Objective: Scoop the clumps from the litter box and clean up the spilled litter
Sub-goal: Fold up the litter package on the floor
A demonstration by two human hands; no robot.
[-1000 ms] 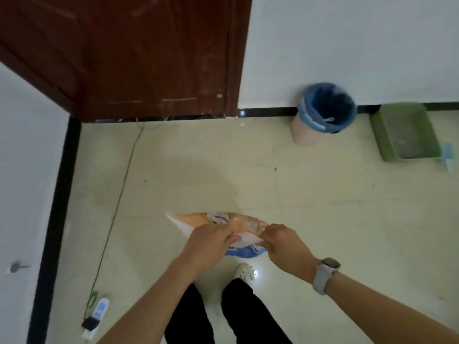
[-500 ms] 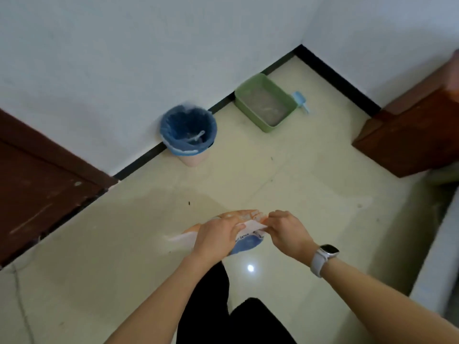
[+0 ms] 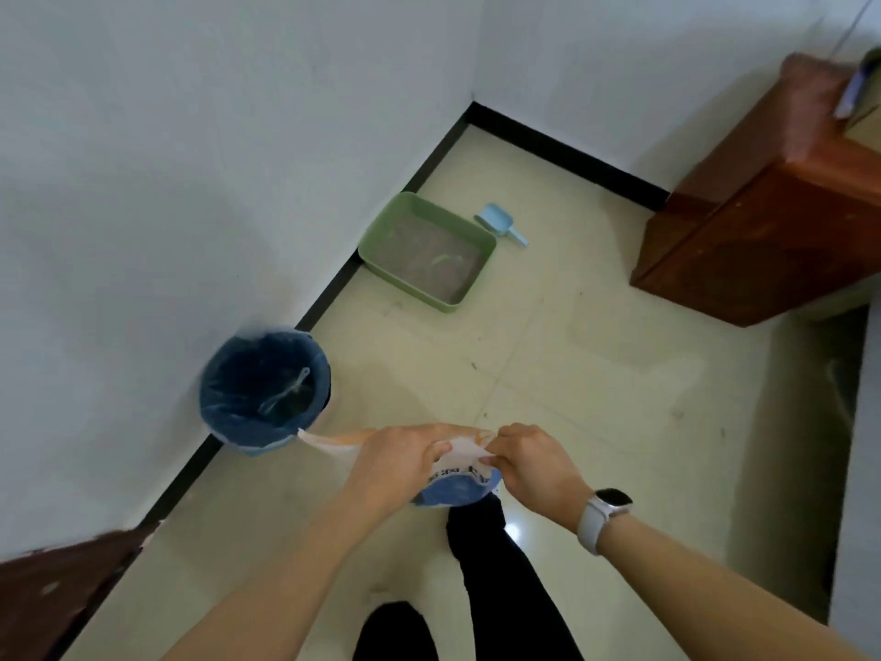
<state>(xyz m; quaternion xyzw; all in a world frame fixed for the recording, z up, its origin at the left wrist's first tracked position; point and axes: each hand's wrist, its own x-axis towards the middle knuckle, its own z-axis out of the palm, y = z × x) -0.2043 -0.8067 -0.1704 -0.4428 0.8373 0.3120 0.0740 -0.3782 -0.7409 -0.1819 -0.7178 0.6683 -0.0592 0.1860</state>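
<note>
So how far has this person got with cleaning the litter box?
Barely begun. Nothing looks scooped: the pale blue plastic scoop lies untouched on the floor beside the green litter tray, still holding grey litter. Both hands, left and right, grip an orange-and-blue printed bag. Scooping into the blue-lined bin and any sweeping remain.

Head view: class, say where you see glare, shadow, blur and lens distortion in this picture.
Head view: a bright glare spot on the floor tile beside the person's leg; soft shadow on the white wall at left; motion blur smears the wooden cabinet top at upper right and the bin rim; wide-angle distortion bows the black baseboard; the litter box and scoop read fairly sharp.
</note>
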